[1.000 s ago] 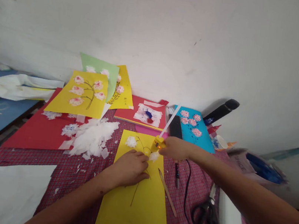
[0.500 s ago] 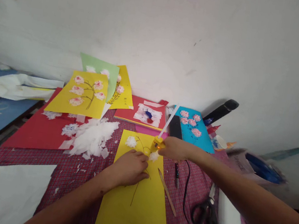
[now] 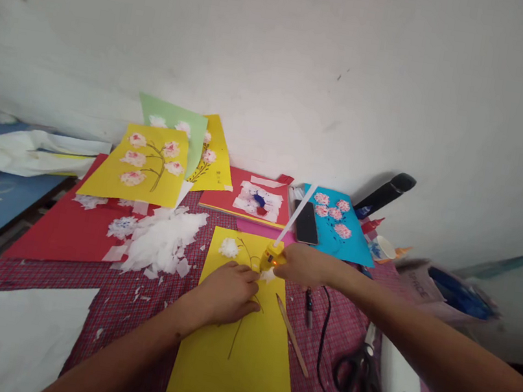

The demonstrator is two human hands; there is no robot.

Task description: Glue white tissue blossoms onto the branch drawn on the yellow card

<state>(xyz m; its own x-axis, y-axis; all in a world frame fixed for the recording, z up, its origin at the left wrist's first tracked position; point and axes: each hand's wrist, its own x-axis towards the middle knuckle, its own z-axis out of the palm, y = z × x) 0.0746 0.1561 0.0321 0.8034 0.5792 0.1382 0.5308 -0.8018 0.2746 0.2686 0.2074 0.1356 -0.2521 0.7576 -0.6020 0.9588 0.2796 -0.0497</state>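
A yellow sheet with a drawn branch lies in front of me. One white paper flower sits on its upper left, and a second white paper piece shows in part below the glue gun. My left hand rests on the sheet over the drawn stem, fingers laid out and slightly bent. My right hand is closed around a yellow hot glue gun, a long white glue stick poking from its back. The gun's nozzle points down at the sheet by my left fingertips.
White paper scraps are heaped on the left. Finished flower cards lean behind them. A pencil, a marker, a black cord and scissors lie on the right. A phone rests near a blue card.
My right hand has shifted the glue gun slightly left and down, covering more of the second white paper piece. My left hand has stayed in place.
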